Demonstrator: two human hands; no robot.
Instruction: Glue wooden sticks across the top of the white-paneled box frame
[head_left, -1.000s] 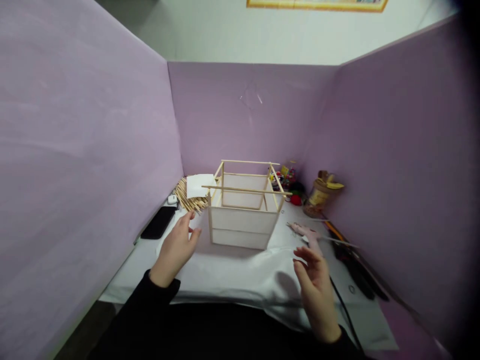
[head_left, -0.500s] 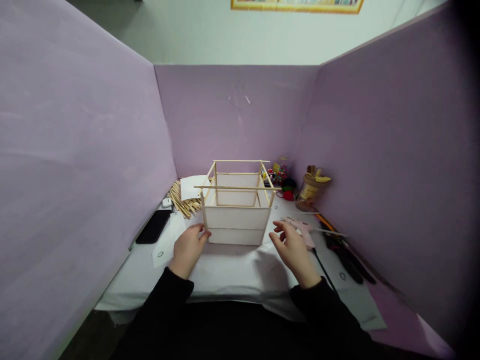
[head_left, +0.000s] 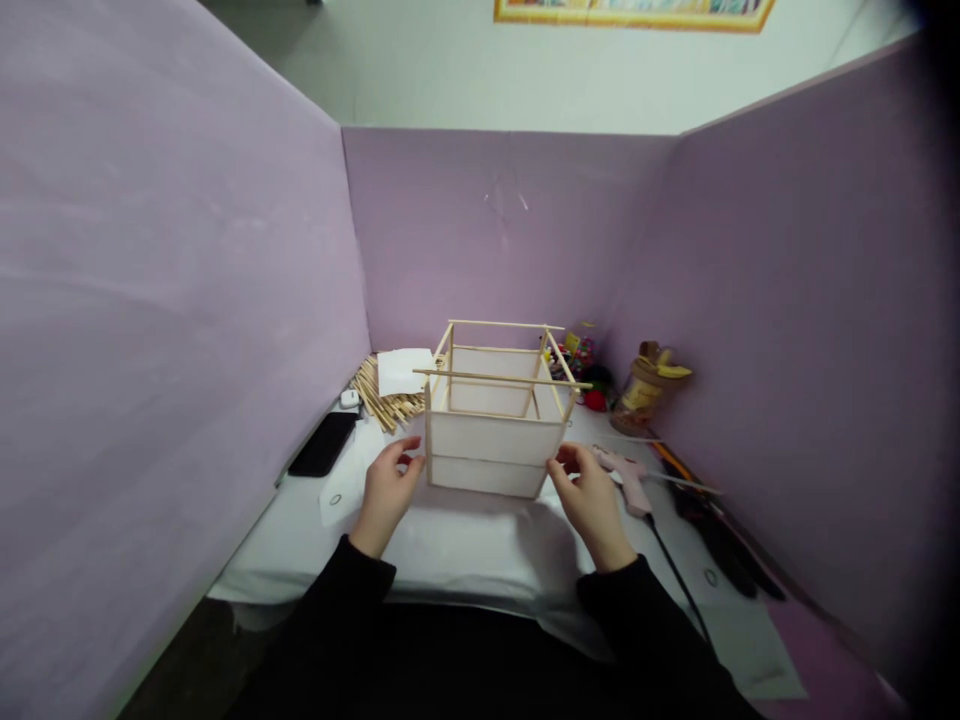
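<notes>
A box-shaped frame of thin wooden sticks with white panels (head_left: 491,437) stands upright on the white-covered table. Its upper part is an open stick frame, and one long stick lies across the front at the top. My right hand (head_left: 591,497) pinches the frame's front right edge low down, thumb in front. On the other side, my left hand (head_left: 388,492) is held beside the front left edge, thumb and fingers apart with nothing between them. A pink glue gun (head_left: 632,485) lies to the right of my right hand, its black cord running toward me.
Wooden sticks (head_left: 390,408) lie back left, partly under white paper (head_left: 403,372). A black phone (head_left: 324,444) and a small white case (head_left: 349,398) are at left. At right are a jar (head_left: 640,392), black-handled tools (head_left: 712,530) and colourful bits (head_left: 577,352). Purple walls (head_left: 480,240) enclose three sides.
My left hand has let go of the front left edge and opened. My right hand has closed on the front right edge. The frame is turned slightly, and the view has shifted left.
</notes>
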